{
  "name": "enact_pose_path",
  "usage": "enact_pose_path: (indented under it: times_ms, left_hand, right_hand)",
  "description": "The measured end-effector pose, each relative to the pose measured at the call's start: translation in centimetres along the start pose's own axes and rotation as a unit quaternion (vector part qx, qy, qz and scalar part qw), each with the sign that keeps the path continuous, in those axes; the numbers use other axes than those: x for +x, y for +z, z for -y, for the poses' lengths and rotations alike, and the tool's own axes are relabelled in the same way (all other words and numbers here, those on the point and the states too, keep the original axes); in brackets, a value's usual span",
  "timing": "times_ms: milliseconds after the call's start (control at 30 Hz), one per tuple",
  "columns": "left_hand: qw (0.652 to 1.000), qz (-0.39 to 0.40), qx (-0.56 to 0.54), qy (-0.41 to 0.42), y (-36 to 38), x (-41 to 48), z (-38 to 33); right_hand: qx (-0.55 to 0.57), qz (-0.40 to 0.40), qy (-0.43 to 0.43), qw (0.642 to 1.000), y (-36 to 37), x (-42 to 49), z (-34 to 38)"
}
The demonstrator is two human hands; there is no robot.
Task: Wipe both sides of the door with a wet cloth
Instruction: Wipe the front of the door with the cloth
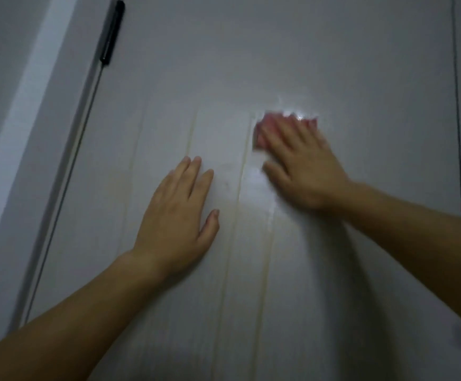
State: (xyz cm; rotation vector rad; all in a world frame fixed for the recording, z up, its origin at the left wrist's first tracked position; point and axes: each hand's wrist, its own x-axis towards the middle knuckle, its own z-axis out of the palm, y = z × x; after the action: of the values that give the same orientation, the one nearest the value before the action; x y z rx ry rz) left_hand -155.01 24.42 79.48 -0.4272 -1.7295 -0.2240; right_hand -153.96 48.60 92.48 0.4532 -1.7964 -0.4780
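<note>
1. Right hand [303, 171] first: the fingers are spread and laid out flat, palm down, pressing a pink cloth [265, 130] against the door [251, 50]. Nothing curls round the cloth; it is simply pinned under the fingers. The hand shows as a blur.
2. The cloth peeks out, bunched, beyond the fingertips and on the thumb side of that hand, and it lies right on the door's face.
3. Just below the right hand's thumb, a bright wet sheen [254, 185] shows on the panel.
4. Now the left hand [177, 213], lower and to the left of the right one and apart from it. It is released, with the fingers straight and close together and the thumb out to the side. The palm rests flat on the door and holds nothing.
5. Pale vertical grooves [190, 133] run down the door around the hands. One passes between the two hands, just past the left thumb.
6. Further out, up and left of the left hand, a dark hinge [111, 31] sits at the door's edge. The lighter door frame [26, 119] lies beyond it.
7. Far out past the right hand, a thin dark seam [457, 105] runs top to bottom.
</note>
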Motion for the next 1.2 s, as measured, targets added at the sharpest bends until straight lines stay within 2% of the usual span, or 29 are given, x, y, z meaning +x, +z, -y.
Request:
enact_pose_path:
  times_ms: [67,100,133,267,367,433,500,567,700,800,867,967,1033,1067,1200]
  left_hand:
    - [0.999,-0.003,0.019,-0.031,0.0,-0.7,0.9]
    - [0.999,0.001,0.027,-0.038,0.1,-1.1,1.4]
    - [0.999,0.008,0.034,-0.037,0.2,-1.4,1.8]
    - [0.998,0.036,0.054,-0.016,0.2,-1.7,2.9]
    - [0.997,0.044,0.061,-0.013,-0.1,-1.8,3.3]
    - [0.997,0.047,0.063,-0.012,-0.1,-1.9,3.5]
    - [0.997,0.045,0.063,-0.01,-0.1,-1.9,3.6]
    - [0.997,0.04,0.061,-0.008,-0.1,-1.9,3.6]
    - [0.998,0.034,0.057,-0.009,-0.1,-2.1,3.6]
    - [0.998,0.04,0.045,-0.01,0.0,-2.4,3.6]
    - [0.998,0.045,0.042,-0.005,-0.1,-2.5,3.9]
    - [0.998,0.047,0.039,0.0,-0.6,-2.4,4.1]
    - [0.999,0.047,0.026,0.004,-0.9,-2.4,4.4]
    - [0.999,0.042,0.017,0.004,-1.1,-2.4,4.6]
    - [0.999,0.017,0.028,-0.04,-1.2,-3.9,6.7]
  right_hand:
    - [0.049,-0.008,0.092,0.995,-0.8,3.6,-0.3]
    - [0.061,-0.011,0.107,0.992,-0.8,3.9,0.4]
    - [0.057,-0.02,0.096,0.994,-0.4,3.2,1.5]
    - [0.011,-0.005,-0.078,0.997,1.9,-5.2,6.4]
    - [-0.021,0.021,-0.121,0.992,1.6,-4.5,4.6]
    - [-0.017,-0.008,-0.053,0.998,0.6,0.0,2.6]
    - [0.028,-0.008,0.061,0.998,-0.9,4.4,1.1]
    - [0.041,-0.001,0.094,0.995,-1.0,5.3,2.0]
    - [0.005,0.001,-0.052,0.999,1.3,-2.8,6.8]
    - [-0.01,0.033,-0.095,0.995,1.9,-5.7,7.7]
    - [-0.018,0.022,-0.077,0.997,1.3,-2.6,6.7]
    - [0.03,0.004,0.037,0.999,-0.4,4.6,5.3]
    - [0.058,0.003,0.075,0.995,-0.5,6.0,6.1]
    - [0.056,-0.001,0.062,0.997,-0.1,5.1,7.1]
    - [0.013,0.015,-0.078,0.997,1.9,-2.6,10.4]
